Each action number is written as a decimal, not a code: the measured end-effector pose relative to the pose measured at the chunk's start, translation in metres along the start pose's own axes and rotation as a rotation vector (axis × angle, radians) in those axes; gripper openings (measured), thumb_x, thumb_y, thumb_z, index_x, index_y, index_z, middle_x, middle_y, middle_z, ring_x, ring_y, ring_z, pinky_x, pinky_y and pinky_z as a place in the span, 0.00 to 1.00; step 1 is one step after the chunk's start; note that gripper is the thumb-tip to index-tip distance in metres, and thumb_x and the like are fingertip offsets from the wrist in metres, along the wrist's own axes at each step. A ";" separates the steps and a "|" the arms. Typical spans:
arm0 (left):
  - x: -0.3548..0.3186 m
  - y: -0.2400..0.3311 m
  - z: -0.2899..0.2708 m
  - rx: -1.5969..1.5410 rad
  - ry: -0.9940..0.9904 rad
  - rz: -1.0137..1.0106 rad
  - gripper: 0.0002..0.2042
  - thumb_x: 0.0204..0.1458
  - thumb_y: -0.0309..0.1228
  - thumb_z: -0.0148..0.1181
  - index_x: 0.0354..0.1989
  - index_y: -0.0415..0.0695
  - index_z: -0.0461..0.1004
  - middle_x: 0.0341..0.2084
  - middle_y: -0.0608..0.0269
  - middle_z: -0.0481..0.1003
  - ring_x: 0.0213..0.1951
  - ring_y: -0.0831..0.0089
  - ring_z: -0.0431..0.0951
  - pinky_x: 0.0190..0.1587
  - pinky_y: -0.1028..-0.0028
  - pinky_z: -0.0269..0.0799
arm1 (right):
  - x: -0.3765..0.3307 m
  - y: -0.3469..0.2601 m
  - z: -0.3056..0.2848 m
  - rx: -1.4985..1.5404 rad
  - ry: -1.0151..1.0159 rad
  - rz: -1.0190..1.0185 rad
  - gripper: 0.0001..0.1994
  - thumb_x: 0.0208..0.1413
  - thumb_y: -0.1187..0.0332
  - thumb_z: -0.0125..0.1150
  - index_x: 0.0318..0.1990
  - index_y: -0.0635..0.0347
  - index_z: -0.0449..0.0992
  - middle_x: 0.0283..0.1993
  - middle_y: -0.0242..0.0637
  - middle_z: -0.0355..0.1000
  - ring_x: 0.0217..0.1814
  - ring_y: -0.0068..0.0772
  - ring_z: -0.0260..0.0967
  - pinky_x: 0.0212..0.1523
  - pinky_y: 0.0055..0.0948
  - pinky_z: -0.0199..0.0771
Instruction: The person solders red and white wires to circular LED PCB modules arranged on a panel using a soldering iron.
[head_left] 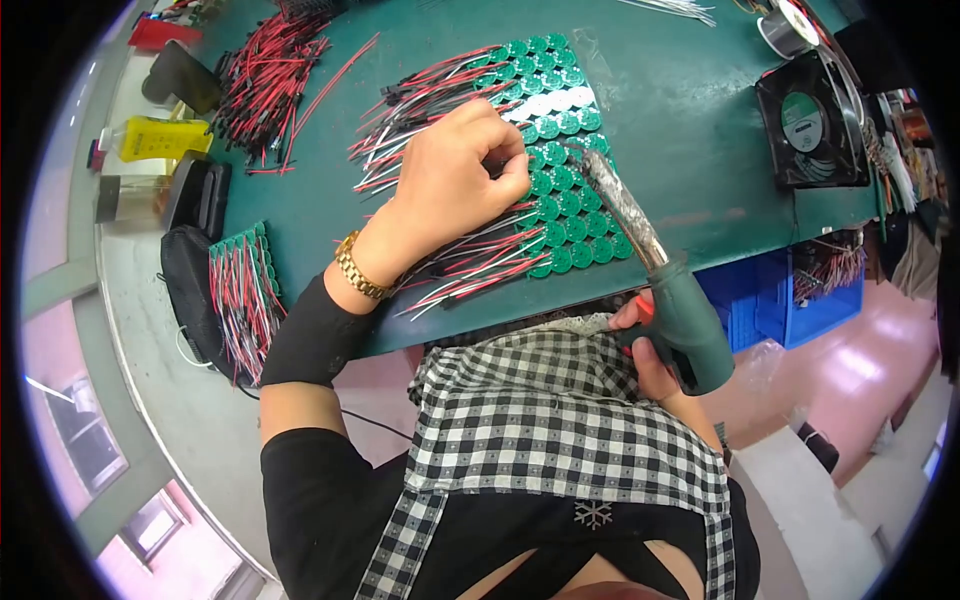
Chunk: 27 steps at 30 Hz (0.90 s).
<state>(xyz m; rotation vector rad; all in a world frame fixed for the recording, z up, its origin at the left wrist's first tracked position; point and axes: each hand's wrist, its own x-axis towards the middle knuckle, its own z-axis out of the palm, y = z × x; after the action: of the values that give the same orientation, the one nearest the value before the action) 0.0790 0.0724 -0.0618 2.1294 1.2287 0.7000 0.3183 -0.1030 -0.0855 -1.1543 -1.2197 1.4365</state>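
Note:
A panel of small round green circuit boards (571,190) lies on the green bench mat, with red, black and white wires (470,270) fanning out from its left side. My left hand (455,165) is over the panel's middle, fingers curled in a pinch; whatever is between the fingertips is hidden. In my right hand (645,345) is a dark green soldering gun (695,325) with an orange-red trigger. Its long metal barrel (625,210) points up and left, the tip close to the boards beside my left fingers.
A heap of red and black wires (268,85) lies at the far left. Another wired panel (243,290) sits at the left edge, near a yellow bottle (160,138). To the right stand a black fan (812,122), a solder spool (788,30) and blue bins (810,300) below bench height.

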 end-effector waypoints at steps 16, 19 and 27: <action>0.002 0.003 0.011 0.065 0.090 0.015 0.04 0.40 0.22 0.62 0.22 0.40 0.72 0.20 0.66 0.68 0.19 0.79 0.71 0.23 0.81 0.68 | 0.007 -0.020 0.014 0.108 0.101 0.065 0.15 0.53 0.71 0.54 0.48 0.67 0.67 0.30 0.36 0.68 0.28 0.27 0.66 0.31 0.27 0.69; 0.003 0.003 0.013 0.076 0.129 0.016 0.03 0.37 0.26 0.61 0.18 0.45 0.72 0.19 0.67 0.70 0.20 0.68 0.73 0.21 0.71 0.69 | 0.006 -0.017 0.010 0.081 0.082 0.060 0.16 0.53 0.71 0.53 0.48 0.66 0.67 0.30 0.35 0.67 0.28 0.26 0.66 0.31 0.27 0.69; 0.004 0.001 0.016 0.090 0.142 0.038 0.03 0.37 0.27 0.61 0.18 0.45 0.73 0.19 0.66 0.70 0.20 0.67 0.73 0.21 0.70 0.69 | 0.006 -0.020 0.011 0.043 0.067 0.047 0.15 0.52 0.71 0.53 0.47 0.66 0.66 0.30 0.35 0.67 0.29 0.27 0.66 0.32 0.27 0.69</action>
<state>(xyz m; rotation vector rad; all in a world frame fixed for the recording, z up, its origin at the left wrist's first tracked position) 0.0919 0.0721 -0.0714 2.2128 1.3199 0.8394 0.3078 -0.0969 -0.0649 -1.1994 -1.1165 1.4409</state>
